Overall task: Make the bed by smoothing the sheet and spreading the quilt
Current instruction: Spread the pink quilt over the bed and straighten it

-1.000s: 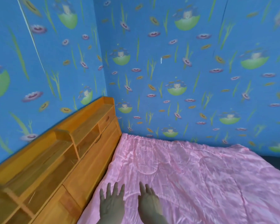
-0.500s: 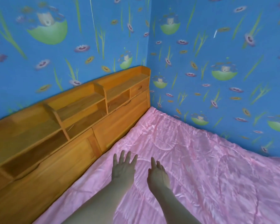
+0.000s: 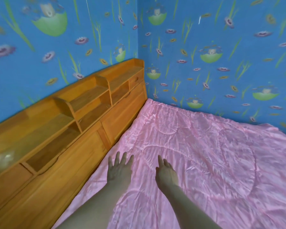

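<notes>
While both hands, left hand (image 3: 118,169) and right hand (image 3: 165,172), lie near the headboard (image 3: 82,129), we see fingers straight (gripping nothing) on the quilt (image 3: 205,154).

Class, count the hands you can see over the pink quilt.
2: the left hand nearer the wooden headboard, the right hand beside it, further onto the quilt. None seem hidden.
</notes>
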Demonstrator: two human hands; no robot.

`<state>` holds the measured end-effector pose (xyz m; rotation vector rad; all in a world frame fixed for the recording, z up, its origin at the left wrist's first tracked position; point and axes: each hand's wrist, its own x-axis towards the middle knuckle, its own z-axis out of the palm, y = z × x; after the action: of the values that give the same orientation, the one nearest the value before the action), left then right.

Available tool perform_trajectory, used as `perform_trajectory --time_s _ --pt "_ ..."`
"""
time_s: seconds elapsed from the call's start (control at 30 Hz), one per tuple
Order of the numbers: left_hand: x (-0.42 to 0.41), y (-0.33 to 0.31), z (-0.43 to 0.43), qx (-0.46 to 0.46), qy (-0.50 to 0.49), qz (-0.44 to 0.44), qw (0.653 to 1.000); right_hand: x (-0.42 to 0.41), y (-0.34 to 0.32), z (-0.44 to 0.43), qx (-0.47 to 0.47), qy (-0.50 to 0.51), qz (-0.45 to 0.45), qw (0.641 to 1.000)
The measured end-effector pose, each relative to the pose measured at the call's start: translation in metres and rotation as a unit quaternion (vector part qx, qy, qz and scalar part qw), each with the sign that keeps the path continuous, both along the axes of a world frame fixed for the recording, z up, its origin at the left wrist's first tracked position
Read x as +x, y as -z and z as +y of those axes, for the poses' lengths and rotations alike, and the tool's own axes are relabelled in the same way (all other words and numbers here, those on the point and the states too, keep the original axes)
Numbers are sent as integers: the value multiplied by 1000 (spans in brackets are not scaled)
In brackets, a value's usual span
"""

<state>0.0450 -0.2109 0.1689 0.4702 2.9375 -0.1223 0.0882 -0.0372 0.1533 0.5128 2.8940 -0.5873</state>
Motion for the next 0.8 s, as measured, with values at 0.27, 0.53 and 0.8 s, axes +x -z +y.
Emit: perform_trajectory --time_s 0.27,0.53,0.8 --pt "59 40 -102 -41 -3 -31 999 71 38 -78 -25 7 -9 1000" --pt "62 80 -107 -44 41 -32 998 72 75 -103 -20 -14 2 1000" --pt "88 76 -125 -119 42 -22 992 120 115 -83 -22 -52 -18 998"
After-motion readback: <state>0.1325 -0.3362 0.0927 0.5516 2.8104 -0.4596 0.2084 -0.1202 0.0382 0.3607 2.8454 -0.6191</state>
